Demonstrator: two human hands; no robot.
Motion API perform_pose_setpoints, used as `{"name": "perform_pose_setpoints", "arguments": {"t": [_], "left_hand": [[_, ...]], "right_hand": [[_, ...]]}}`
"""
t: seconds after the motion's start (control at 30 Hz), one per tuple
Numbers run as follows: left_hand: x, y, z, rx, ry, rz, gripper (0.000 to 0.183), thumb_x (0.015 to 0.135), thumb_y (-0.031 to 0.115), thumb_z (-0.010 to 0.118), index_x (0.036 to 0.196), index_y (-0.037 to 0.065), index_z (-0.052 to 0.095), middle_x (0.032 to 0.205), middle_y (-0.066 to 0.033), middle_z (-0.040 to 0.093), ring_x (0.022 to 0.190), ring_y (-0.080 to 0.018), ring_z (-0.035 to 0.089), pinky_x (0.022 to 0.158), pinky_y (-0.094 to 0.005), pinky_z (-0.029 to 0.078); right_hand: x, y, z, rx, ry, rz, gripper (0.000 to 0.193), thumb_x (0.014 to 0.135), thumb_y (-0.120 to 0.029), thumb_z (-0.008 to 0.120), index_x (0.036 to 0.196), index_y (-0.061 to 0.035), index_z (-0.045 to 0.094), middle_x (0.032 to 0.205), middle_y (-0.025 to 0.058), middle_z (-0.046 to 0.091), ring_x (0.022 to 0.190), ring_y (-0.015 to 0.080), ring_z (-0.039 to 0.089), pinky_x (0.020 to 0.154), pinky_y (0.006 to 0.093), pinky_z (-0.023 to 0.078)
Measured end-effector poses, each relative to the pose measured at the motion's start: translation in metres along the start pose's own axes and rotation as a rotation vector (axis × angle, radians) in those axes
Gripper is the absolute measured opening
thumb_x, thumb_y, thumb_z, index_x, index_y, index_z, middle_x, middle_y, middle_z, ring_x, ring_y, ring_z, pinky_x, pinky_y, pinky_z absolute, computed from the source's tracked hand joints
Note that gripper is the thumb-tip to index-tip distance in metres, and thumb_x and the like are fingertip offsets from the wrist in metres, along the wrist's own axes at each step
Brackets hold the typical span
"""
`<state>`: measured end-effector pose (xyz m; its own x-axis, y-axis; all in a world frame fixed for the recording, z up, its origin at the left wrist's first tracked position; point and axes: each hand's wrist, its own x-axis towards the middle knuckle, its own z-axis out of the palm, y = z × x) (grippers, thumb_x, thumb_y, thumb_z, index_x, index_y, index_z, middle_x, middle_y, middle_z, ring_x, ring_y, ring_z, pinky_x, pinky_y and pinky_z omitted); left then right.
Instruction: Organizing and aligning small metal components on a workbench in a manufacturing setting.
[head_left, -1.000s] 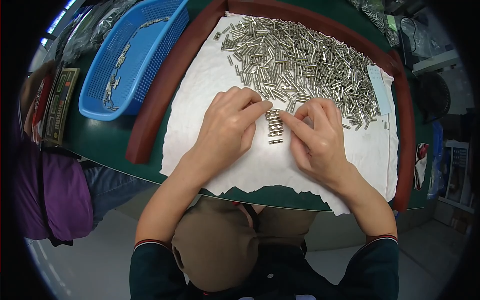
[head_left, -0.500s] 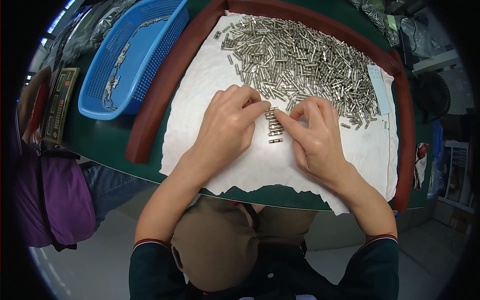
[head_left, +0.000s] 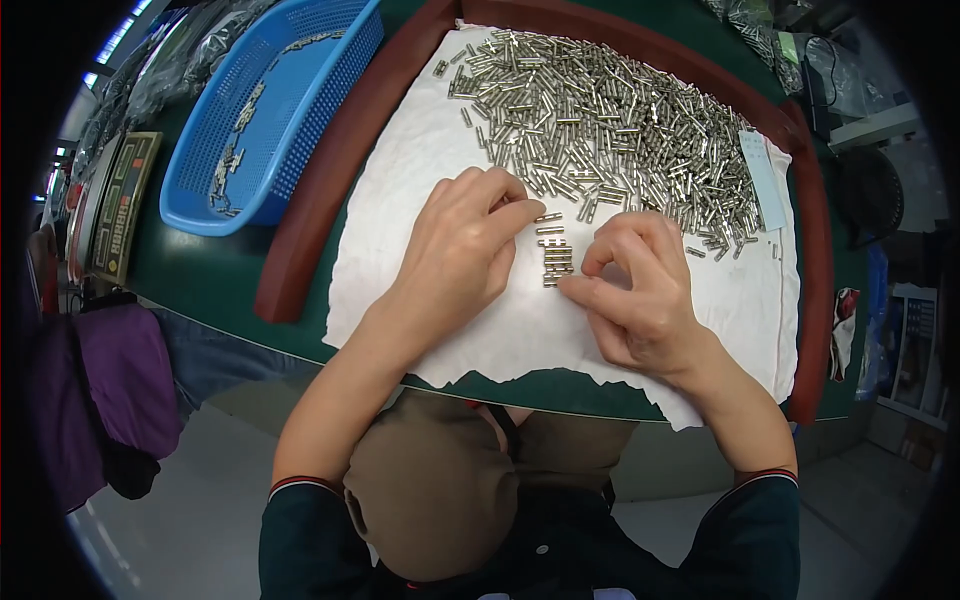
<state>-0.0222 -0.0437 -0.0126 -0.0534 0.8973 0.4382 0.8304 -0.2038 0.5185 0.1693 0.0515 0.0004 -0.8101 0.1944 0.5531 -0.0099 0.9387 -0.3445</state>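
Small silvery metal pins (head_left: pixel 558 256) lie side by side in a short column on the white cloth (head_left: pixel 400 190), between my hands. At the column's far end, my left hand (head_left: pixel 462 235) is closed, its thumb and forefinger pinched at the end of a pin (head_left: pixel 548 217). My right hand (head_left: pixel 645 290) has its fingers curled, with the fingertips against the nearest pin (head_left: pixel 551 283). Its grip there is partly hidden. Just beyond both hands spreads a large heap of similar pins (head_left: pixel 610 130).
Dark red padded bars (head_left: pixel 325 200) border the cloth on the green table (head_left: pixel 200 285). A blue perforated basket (head_left: pixel 190 215) at left holds a few metal pieces. A pale blue slip (head_left: pixel 763 180) lies at the heap's right. Another person's purple garment (head_left: pixel 125 375) shows at left.
My right hand has moved nearer to me along the column, from its far end to its near end. The pins there now sit closer together. My left hand stays almost in place.
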Motion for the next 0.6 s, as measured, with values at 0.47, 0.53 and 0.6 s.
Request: {"name": "perform_pose_setpoints", "arguments": {"t": [0.47,0.53,0.6], "left_hand": [[0.0011,-0.0002,0.0000,0.009,0.001,0.005,0.029,0.071,-0.011,0.059,0.096,0.000,0.069,0.092,-0.0091,0.063,0.085,-0.0264,0.059,0.079,-0.0366,0.047],[0.0009,-0.0005,0.0003,0.008,0.006,0.007,0.029,0.071,-0.011,0.059,0.096,0.000,0.069,0.092,-0.0094,0.063,0.085,-0.0267,0.059,0.079,-0.0367,0.047],[0.0009,0.0001,-0.0003,0.007,0.002,0.006,0.029,0.071,-0.011,0.059,0.096,0.000,0.069,0.092,-0.0094,0.063,0.085,-0.0268,0.059,0.079,-0.0369,0.047]], "right_hand": [[-0.0014,0.0057,0.0078,-0.107,-0.001,0.068,0.027,0.063,0.000,0.066,0.089,-0.0046,0.070,0.086,0.0064,0.055,0.092,0.0279,0.054,0.081,0.0424,0.042],[-0.0003,0.0051,0.0066,-0.122,0.012,0.084,0.028,0.063,0.001,0.066,0.090,-0.0042,0.070,0.086,0.0064,0.055,0.092,0.0281,0.054,0.081,0.0425,0.042],[-0.0002,0.0050,0.0062,-0.135,0.025,0.100,0.029,0.063,0.001,0.065,0.091,-0.0039,0.070,0.086,0.0065,0.055,0.092,0.0282,0.054,0.080,0.0426,0.041]]}}
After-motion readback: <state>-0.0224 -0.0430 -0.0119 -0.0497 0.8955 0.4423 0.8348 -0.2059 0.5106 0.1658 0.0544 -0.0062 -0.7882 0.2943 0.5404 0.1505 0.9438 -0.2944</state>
